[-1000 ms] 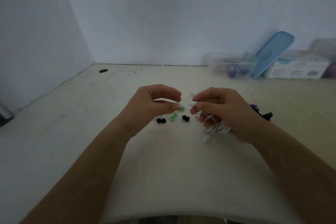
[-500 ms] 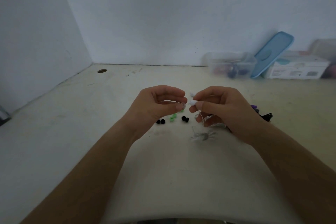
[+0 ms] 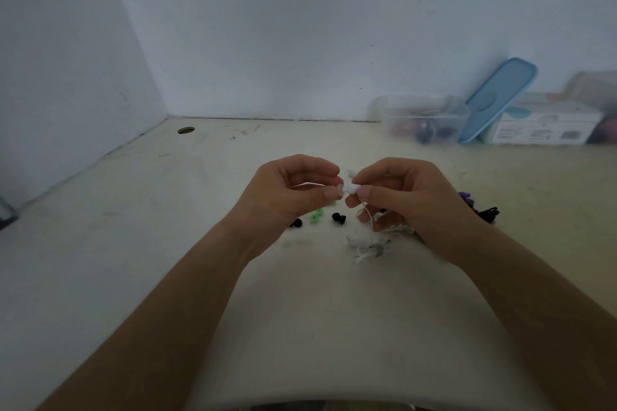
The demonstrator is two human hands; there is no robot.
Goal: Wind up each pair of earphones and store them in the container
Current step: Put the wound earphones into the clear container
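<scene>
My right hand (image 3: 404, 197) pinches a white earbud (image 3: 351, 189) of the white earphones, whose thin cable (image 3: 369, 245) trails down to a tangled heap on the table. My left hand (image 3: 293, 192) pinches a small white ear tip (image 3: 340, 190) against that earbud. Both hands are raised just above the cream table (image 3: 133, 243). The clear plastic container (image 3: 424, 118) stands open at the back right by the wall, with a few dark items inside. A black and purple earphone bundle (image 3: 482, 208) lies behind my right hand, partly hidden.
Loose green ear tips (image 3: 315, 216) and black ear tips (image 3: 339, 217) lie on the table under my hands. A blue lid (image 3: 497, 98) leans against the wall beside the container. A white box (image 3: 541, 123) stands further right. A cable hole (image 3: 186, 130) is at the back left.
The white cable bundle slipped out of my right hand's lower fingers and now lies on the table. My two hands came together at the earbud.
</scene>
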